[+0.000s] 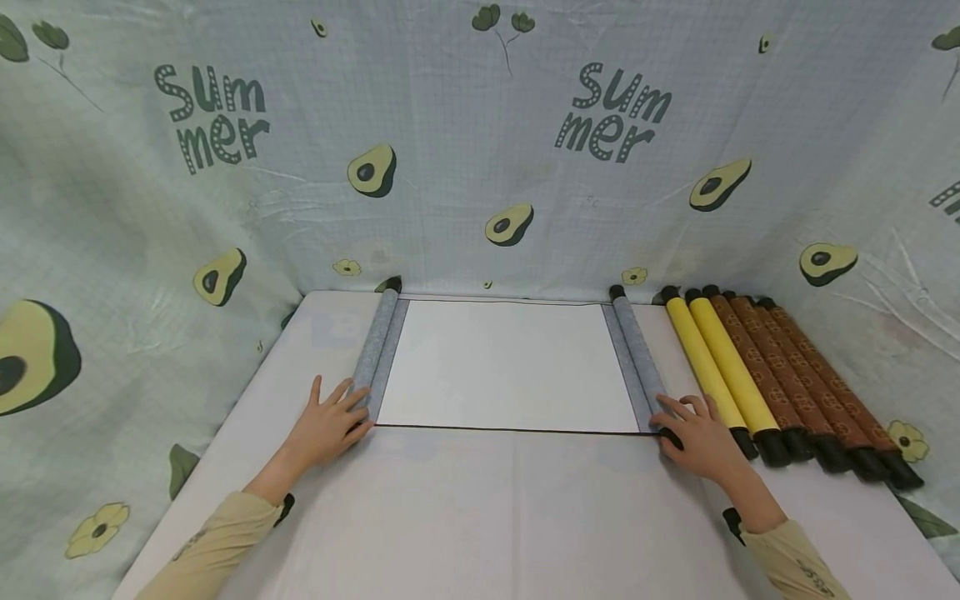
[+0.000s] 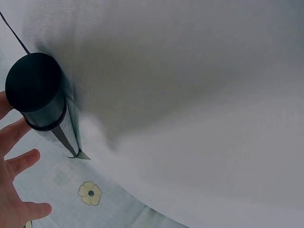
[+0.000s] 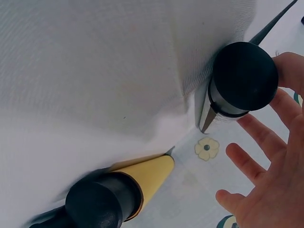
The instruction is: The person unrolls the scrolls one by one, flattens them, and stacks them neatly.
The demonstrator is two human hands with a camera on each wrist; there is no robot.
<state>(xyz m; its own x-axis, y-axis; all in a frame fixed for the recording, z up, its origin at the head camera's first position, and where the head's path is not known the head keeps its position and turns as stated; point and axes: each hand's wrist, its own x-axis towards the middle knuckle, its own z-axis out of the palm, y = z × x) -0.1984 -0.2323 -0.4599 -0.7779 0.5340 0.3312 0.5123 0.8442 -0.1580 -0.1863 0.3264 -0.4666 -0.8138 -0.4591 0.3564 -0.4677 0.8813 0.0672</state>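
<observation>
A hanging scroll (image 1: pixel 510 367) lies partly unrolled on the table, its blank white sheet flat between two blue-grey rolled ends. My left hand (image 1: pixel 324 429), fingers spread, rests against the near part of the left roll (image 1: pixel 377 333). On the other side, my right hand (image 1: pixel 701 437) touches the near end of the right roll (image 1: pixel 636 342) with its fingers extended and slightly bent. Each wrist view shows a black end cap, the left cap (image 2: pixel 34 83) and the right cap (image 3: pixel 244 76), with fingertips at its side and partly hidden behind it.
Right of the scroll lie two yellow rolled scrolls (image 1: pixel 723 362) and several brown patterned ones (image 1: pixel 795 367), side by side with black ends. The nearest yellow one is close to my right hand. A cloth printed with avocados (image 1: pixel 510 225) hangs behind the white table (image 1: pixel 450 517).
</observation>
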